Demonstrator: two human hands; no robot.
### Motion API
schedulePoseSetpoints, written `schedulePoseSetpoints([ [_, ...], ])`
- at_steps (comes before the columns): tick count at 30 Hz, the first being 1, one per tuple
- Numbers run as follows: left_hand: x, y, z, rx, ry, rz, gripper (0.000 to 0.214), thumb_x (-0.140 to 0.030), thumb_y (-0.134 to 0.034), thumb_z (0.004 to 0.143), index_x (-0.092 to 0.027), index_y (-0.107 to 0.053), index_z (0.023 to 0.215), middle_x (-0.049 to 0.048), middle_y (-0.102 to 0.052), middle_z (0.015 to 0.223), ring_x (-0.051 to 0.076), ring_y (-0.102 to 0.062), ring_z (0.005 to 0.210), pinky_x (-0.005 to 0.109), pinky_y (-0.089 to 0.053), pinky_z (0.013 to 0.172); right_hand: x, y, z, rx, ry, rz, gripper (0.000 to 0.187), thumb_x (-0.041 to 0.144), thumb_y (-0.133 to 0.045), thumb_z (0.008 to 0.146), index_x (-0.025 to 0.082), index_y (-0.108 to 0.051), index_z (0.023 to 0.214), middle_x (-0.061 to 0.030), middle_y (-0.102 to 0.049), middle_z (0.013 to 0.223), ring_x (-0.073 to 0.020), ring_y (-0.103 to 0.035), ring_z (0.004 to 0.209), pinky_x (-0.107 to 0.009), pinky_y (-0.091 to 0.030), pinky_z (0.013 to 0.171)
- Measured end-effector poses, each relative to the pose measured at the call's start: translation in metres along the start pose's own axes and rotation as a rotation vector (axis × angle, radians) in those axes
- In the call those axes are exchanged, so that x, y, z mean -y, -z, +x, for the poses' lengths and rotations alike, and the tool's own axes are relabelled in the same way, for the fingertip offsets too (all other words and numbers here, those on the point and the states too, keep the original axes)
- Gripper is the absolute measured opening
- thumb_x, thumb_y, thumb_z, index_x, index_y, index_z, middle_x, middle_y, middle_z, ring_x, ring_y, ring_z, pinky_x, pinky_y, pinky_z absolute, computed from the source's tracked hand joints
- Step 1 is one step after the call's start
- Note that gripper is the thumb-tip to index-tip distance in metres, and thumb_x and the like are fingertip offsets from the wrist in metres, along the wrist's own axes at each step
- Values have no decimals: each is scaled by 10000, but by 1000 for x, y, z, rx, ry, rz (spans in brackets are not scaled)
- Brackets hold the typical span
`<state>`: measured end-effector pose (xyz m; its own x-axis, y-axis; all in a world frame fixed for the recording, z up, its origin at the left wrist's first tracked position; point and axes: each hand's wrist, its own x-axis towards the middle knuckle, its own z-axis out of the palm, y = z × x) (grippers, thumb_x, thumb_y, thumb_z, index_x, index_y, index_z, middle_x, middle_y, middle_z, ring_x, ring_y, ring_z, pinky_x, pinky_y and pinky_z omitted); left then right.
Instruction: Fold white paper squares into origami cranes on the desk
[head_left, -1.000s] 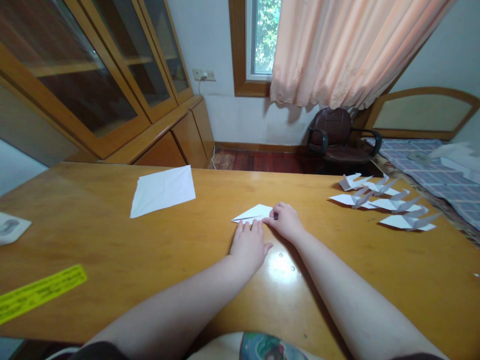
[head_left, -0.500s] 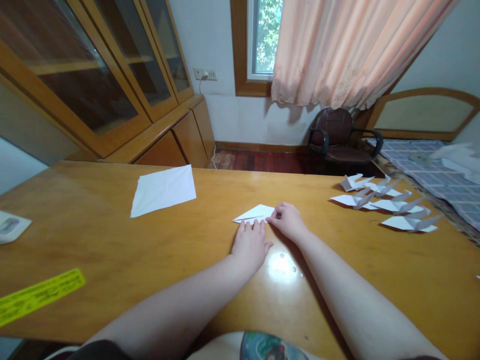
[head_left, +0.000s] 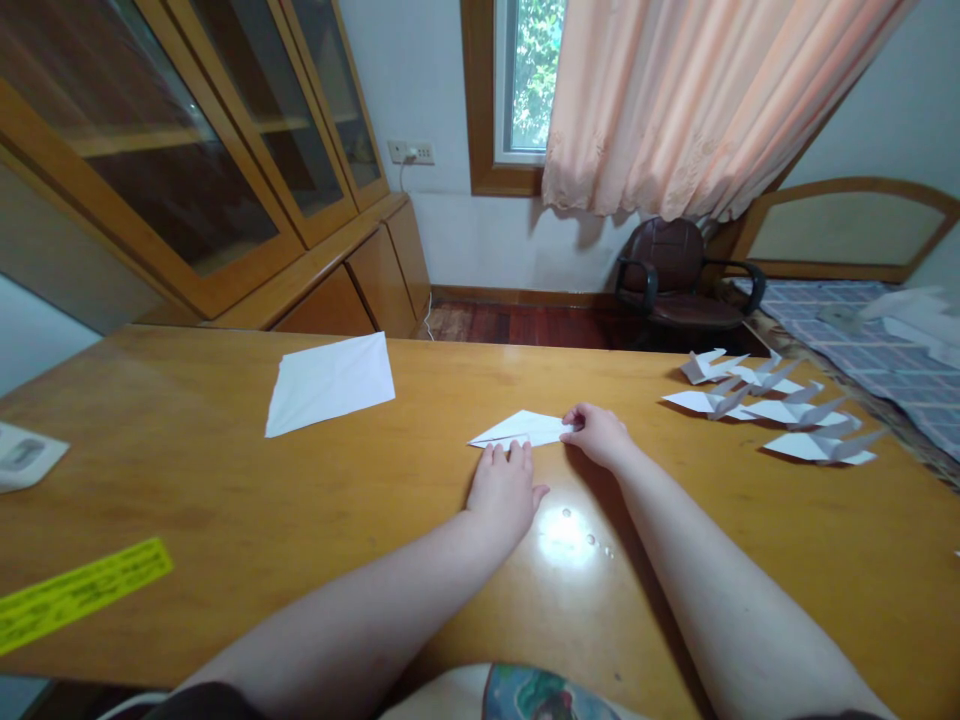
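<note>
A folded piece of white paper [head_left: 529, 427], long and pointed at its left end, lies on the wooden table [head_left: 420, 500]. My left hand [head_left: 506, 485] rests with fingers stretched out, its fingertips on the paper's near edge. At the paper's right tip, my right hand [head_left: 596, 435] is closed in a pinch on it. Several folded white paper cranes [head_left: 795, 408] stand together at the table's far right.
A flat white sheet of paper [head_left: 334, 385] lies at the back left. Along the left edge are a yellow label [head_left: 90, 592] and a white object [head_left: 30, 457]. Beyond the table stand a brown armchair [head_left: 667, 270] and a glass-door cabinet [head_left: 225, 150].
My right hand has slid a little to the right along the folded paper, and more of its right tip shows. My left hand stays on the near edge.
</note>
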<state>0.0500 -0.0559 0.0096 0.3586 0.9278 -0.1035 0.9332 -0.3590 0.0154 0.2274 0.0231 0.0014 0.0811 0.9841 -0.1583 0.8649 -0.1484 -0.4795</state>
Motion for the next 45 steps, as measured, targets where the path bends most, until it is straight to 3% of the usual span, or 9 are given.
schedulePoseSetpoints([
  [3,0,1,0,2,2,3,660,-474,-522,863,-107,-421,1401,162,-500,1366,342,-489,1179,450,-301,1058,-1,0,2,-154,1,42,108,224,-659,716,230,-668,823,-22,-695,866,-199,-587,843,-302,-373,726],
  [6,-1,1,-1,-3,4,14,646,-484,-510,869,-125,-428,1400,155,-501,1367,345,-483,1190,451,-292,1062,3,-8,0,-258,155,107,94,277,-590,790,203,-648,785,-38,-682,847,-184,-576,812,-286,-385,710],
  [11,-1,1,-1,-13,2,30,627,-483,-506,873,-113,-455,1377,163,-483,1379,339,-466,1208,441,-289,1061,10,-22,-5,-35,309,125,125,324,-649,766,201,-649,750,-12,-658,727,-145,-555,676,-249,-365,624],
  [24,3,13,-6,41,139,62,451,-464,-576,840,-84,-658,1068,159,-592,973,282,-525,961,370,-423,793,8,-19,-4,11,265,86,109,311,-704,744,210,-662,742,-1,-665,731,-140,-565,677,-243,-355,608],
  [28,5,14,-9,36,145,67,415,-436,-549,860,-75,-671,1026,164,-584,958,288,-520,935,384,-423,765,6,-18,-4,-27,359,49,90,289,-702,745,213,-681,787,-18,-668,780,-163,-581,743,-271,-408,686],
  [31,3,14,-13,-48,145,40,458,-439,-532,864,-90,-615,1148,171,-571,1050,290,-505,976,394,-418,806,6,-19,-6,-66,554,13,106,249,-661,788,238,-707,883,-46,-676,970,-194,-583,928,-328,-422,844],
  [34,1,10,-15,-129,22,-44,544,-431,-525,867,-141,-476,1324,154,-546,1169,277,-492,1042,390,-398,877,6,-22,-8,-41,669,-27,209,240,-557,872,268,-704,1017,-59,-639,1167,-211,-555,1074,-377,-403,938],
  [39,10,-1,-3,-123,-47,-86,534,-471,-504,871,-184,-479,1320,129,-571,1144,281,-502,1045,418,-390,904,9,-22,-12,-34,644,-64,260,259,-547,874,222,-691,1087,-95,-638,1149,-219,-572,1049,-367,-429,932],
  [45,36,-5,14,-163,44,-131,445,-450,-426,913,-237,-507,1295,105,-567,1241,286,-460,1192,469,-317,1027,14,-21,-17,28,591,1,253,250,-536,871,200,-691,1063,-74,-653,992,-168,-622,865,-294,-473,820],
])
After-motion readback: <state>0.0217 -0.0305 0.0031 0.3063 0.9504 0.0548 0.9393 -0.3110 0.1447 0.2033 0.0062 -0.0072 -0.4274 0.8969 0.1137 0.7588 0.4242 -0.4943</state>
